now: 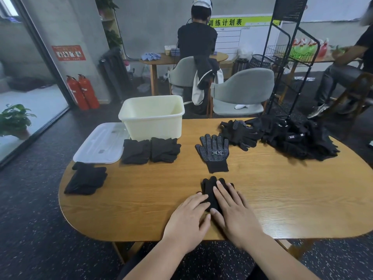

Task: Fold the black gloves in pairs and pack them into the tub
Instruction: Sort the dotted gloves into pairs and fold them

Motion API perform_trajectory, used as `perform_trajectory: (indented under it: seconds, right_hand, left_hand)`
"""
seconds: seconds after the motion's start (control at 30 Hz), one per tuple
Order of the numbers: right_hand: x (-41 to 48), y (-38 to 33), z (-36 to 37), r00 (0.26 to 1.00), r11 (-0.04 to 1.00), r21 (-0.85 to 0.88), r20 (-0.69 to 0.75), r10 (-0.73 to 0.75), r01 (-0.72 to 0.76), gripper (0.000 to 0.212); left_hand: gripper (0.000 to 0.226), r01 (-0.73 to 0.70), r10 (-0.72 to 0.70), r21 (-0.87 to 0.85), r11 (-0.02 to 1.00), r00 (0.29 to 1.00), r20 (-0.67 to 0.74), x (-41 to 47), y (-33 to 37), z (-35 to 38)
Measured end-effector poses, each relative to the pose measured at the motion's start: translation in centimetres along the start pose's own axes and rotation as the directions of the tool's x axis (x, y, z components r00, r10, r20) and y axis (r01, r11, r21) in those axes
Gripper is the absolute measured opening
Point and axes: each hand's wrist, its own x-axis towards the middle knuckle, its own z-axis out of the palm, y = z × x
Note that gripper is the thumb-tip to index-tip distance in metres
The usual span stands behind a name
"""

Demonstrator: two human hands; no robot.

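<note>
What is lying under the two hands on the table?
Black glove fabric, fingertips showing past the left hand and right hand, which press it onto the table. Whether it is one glove or a pair is hidden.

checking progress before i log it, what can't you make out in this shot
Inside of the tub: head view, hidden by its near wall, so any packed gloves cannot be seen.
The glove under the left hand and right hand: head view, mostly covered by both hands; single or pair is unclear.
The loose pile at far right: head view, black on black and overlapping, so no count.
</note>
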Motion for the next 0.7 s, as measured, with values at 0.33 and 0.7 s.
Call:
perform_trajectory:
  seconds: [0.33, 0.7]
  right_hand:
    - [-0.7, 0.6, -0.2, 0.963, 0.945, 0.32, -0.229, 0.141, -0.063, 0.04]
    - [-1.0, 0.8, -1.5, 0.959, 0.862, 0.505, -0.22, 0.179, -0.045, 0.036]
  left_hand:
    - [0.032, 0.119, -0.122, -0.025, 0.993, 0.981, -0.148, -0.2, 0.0, -0.5]
    - [0.017, 0.268, -0.267, -0.001, 0.963, 0.959, -0.09, 0.3, -1.6, -3.9]
